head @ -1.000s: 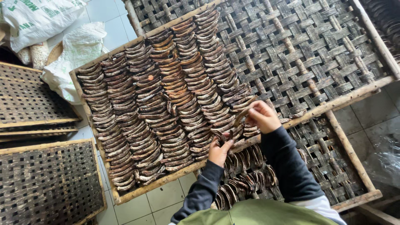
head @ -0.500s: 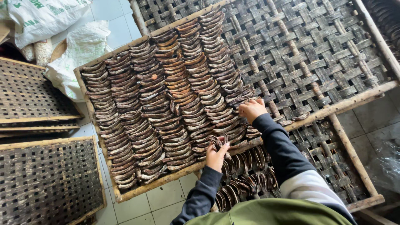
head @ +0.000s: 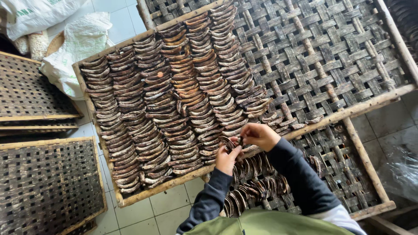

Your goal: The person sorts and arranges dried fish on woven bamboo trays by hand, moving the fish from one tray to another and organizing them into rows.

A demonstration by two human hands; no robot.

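Head view: your left hand (head: pixel 227 159) and right hand (head: pixel 259 135) meet at the near rail of the upper woven tray (head: pixel 339 65), fingers of both pinched together on a few curved brown strips (head: pixel 230 142), just above the rail. The left half of that tray is packed with rows of dried strips (head: pixel 174 100); the right half is bare weave, so open room lies to your right, up to the far rail. Below it sits a second woven tray (head: pixel 370 187), with a pile of loose strips (head: pixel 257 187) right under your forearms. Floor is pale tile (head: pixel 170 204), only narrow gaps between the frames. Two more empty trays (head: pixel 48 187) crowd the left side. Top left: white sacks (head: pixel 78 43), soft and rumpled, one with green print, probably woven plastic, too small to be sure.
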